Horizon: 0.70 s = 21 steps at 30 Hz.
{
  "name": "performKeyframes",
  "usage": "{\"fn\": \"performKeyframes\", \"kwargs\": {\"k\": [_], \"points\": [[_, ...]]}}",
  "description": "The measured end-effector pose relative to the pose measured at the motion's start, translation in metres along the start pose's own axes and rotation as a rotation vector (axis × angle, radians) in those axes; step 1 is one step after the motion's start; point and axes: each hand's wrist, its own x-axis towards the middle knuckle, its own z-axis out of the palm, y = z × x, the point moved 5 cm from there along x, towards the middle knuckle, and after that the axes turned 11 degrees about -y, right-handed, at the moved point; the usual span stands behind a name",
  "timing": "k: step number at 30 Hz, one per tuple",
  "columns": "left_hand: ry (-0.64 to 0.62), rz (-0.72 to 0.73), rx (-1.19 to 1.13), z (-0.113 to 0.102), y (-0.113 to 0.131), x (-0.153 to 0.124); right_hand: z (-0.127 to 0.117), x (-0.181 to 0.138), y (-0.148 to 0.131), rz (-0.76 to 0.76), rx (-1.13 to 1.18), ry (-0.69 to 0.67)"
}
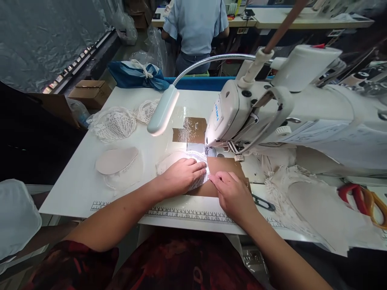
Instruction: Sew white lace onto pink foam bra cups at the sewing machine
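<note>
My left hand (181, 175) lies flat, fingers together, pressing a white lace piece (198, 155) onto the table in front of the sewing machine (272, 117). My right hand (231, 193) rests beside it, fingers curled down on the edge of the lace, over a brown card (226, 165). The lace runs under the needle area, lit by a gooseneck lamp (163, 110).
A beige pad (116, 160) and lace pieces (113, 123) lie at left. More lace and a beige piece (314, 201) lie at right, with red-and-orange scissors (365, 199) and small snips (263, 202). A ruler strip (181, 213) runs along the table's front edge. A person in a blue shirt (196, 24) stands beyond.
</note>
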Motion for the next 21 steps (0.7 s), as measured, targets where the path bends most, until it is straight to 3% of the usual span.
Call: {"fn": "performKeyframes", "kwargs": {"k": [10,21], "points": [[0.011,0.015,-0.031,0.0,-0.004,0.004,-0.004,0.005,0.0,-0.025,-0.006,-0.053],[-0.049,0.073,0.017,-0.009,-0.029,0.014,-0.008,0.033,0.01,0.001,-0.013,-0.153]]}}
